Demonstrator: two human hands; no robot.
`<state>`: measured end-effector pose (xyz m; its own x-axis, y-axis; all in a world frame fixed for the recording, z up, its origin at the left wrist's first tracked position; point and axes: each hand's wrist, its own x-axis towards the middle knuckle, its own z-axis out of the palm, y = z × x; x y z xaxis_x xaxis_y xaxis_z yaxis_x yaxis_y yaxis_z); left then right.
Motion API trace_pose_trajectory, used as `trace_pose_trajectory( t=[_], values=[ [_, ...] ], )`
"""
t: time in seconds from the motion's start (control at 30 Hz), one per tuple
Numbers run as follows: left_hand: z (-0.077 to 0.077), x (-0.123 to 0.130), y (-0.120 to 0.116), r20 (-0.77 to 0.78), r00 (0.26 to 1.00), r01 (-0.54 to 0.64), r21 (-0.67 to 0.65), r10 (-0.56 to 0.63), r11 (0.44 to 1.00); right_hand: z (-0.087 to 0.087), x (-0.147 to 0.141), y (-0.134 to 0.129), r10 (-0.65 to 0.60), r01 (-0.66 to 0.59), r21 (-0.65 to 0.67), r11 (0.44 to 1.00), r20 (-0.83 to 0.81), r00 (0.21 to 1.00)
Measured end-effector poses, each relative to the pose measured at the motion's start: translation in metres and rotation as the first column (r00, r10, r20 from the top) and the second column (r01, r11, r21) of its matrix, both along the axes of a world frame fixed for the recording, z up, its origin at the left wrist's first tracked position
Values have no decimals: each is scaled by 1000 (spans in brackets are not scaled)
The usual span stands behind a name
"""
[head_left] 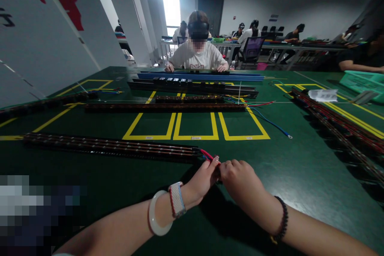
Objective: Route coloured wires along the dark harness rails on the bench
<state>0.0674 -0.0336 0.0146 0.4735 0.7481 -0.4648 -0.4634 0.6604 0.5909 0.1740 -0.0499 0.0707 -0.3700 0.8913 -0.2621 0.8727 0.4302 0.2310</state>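
My left hand pinches the red and blue wires that come out of the right end of a long dark strip assembly. That assembly lies on the green table and carries several copper-coloured rods with small light clips. Right beside the left hand, my right hand is closed in a fist, its knuckles up, around the same wires. The ends of the wires are hidden inside the hands.
Behind lie another dark strip with loose wires, a blue wire ending in a ring terminal, and a black channel. More strips and a green basket are at right. A co-worker sits opposite.
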Motion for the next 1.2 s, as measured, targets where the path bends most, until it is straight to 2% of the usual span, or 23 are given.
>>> trace_pose_trajectory(
  t=[0.2, 0.27, 0.33, 0.37, 0.43, 0.5, 0.57, 0.6, 0.67, 0.77, 0.9, 0.97, 1.03, 1.1, 1.2],
  values=[
    [6, 1, -1, -59, 998, 19, 27, -18, 999, 10, 23, 19, 64, -67, -16, 998, -137, 989],
    [11, 0, -2, -90, 996, 18, 42, -14, 999, 11, 33, 29, 24, -39, -48, 998, -267, 963],
    [15, -2, -2, -104, 994, 25, 53, -19, 998, 8, 42, 41, -97, 15, -183, 983, -448, 889],
    [16, -3, -2, -107, 994, 38, 54, -32, 998, 4, 46, 47, -192, 37, -285, 958, -538, 821],
    [18, -5, -1, -102, 993, 65, 47, -60, 997, -8, 52, 59, -430, 61, -501, 863, -666, 610],
    [18, -8, 0, -89, 993, 80, 39, -76, 996, -22, 56, 69, -622, 52, -651, 757, -695, 360],
    [18, -9, 1, -79, 992, 106, 33, -103, 994, -36, 57, 73, -720, 36, -725, 688, -676, 155],
    [19, -10, 1, -78, 990, 123, 32, -120, 992, -42, 56, 74, -744, 29, -745, 667, -663, 82],
    [19, -11, 0, -76, 987, 147, 39, -144, 988, -50, 55, 75, -758, 22, -758, 651, -652, -10],
    [17, -10, 0, -82, 988, 137, 52, -132, 989, -55, 53, 77, -726, 19, -729, 684, -683, -78],
    [14, -10, 2, -106, 978, 185, 74, -177, 980, -59, 52, 86, -657, 46, -662, 748, -749, -90],
    [12, -10, 3, -107, 971, 223, 93, -213, 970, -62, 53, 90, -623, 68, -627, 776, -779, -69],
    [12, -11, 5, -94, 969, 236, 100, -227, 967, -63, 55, 93, -605, 94, -604, 791, -796, -15],
    [11, -10, 6, -76, 970, 238, 91, -231, 967, -60, 61, 93, -617, 109, -608, 787, -780, 104],
    [8, -9, 7, -54, 973, 230, 87, -226, 969, -44, 69, 89, -638, 153, -635, 757, -669, 381]
  ],
)
